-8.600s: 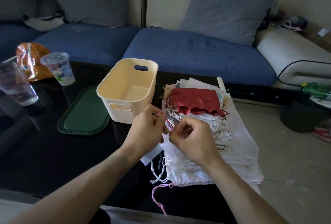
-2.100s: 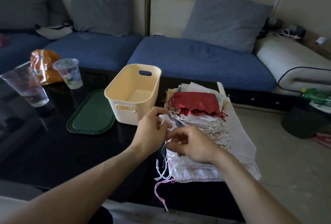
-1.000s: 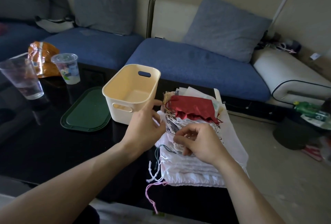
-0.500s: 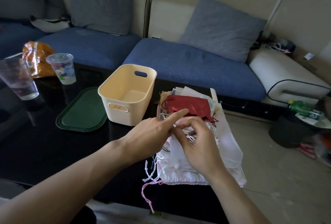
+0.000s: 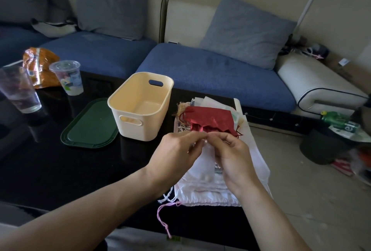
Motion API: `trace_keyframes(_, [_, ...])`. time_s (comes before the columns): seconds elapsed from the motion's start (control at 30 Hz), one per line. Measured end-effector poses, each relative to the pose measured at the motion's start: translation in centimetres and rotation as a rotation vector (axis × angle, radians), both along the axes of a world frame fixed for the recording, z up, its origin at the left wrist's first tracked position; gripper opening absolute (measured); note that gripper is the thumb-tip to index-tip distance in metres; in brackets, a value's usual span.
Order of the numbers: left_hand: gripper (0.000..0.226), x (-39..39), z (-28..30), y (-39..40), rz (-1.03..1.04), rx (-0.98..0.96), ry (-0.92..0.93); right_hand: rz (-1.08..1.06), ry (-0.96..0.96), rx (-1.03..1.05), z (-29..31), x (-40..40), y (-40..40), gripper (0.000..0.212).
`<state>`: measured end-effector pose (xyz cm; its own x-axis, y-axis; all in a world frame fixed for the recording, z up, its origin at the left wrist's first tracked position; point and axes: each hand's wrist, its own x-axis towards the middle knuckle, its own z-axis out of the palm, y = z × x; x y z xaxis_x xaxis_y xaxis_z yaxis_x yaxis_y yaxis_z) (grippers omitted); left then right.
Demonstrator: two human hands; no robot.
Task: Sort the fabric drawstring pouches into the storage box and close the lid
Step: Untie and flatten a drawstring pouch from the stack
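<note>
A cream storage box (image 5: pixel 140 106) stands open on the black table, with nothing visible inside. Its dark green lid (image 5: pixel 90 126) lies flat to the left of it. A pile of fabric drawstring pouches (image 5: pixel 202 186) lies to the right of the box, mostly white, with a red pouch (image 5: pixel 210 119) on its far end. My left hand (image 5: pixel 176 154) and my right hand (image 5: pixel 233 157) meet above the pile. Their fingertips pinch the top edge of a sheer white pouch (image 5: pixel 204 160) that hangs down between them.
A clear glass (image 5: pixel 18 90), a lidded plastic cup (image 5: pixel 67 78) and an orange snack bag (image 5: pixel 38 66) stand at the table's far left. A blue sofa with grey cushions runs behind the table. A dark bin (image 5: pixel 321 146) and clutter sit on the floor to the right.
Both hands have risen from the pile and drawn together, lifting a sheer white pouch by its top edge. The box and lid have not moved.
</note>
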<state>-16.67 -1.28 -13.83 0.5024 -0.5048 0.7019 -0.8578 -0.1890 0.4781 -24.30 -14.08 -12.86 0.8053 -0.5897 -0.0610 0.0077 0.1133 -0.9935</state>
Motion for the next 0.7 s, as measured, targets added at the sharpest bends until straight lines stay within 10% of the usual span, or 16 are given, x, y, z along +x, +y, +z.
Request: trace_keyframes(0.7, [0.015, 1.2, -0.3, 0.3, -0.018, 0.045, 0.019, 0.168, 0.132, 0.184, 0.3, -0.4, -1.0, 0.008])
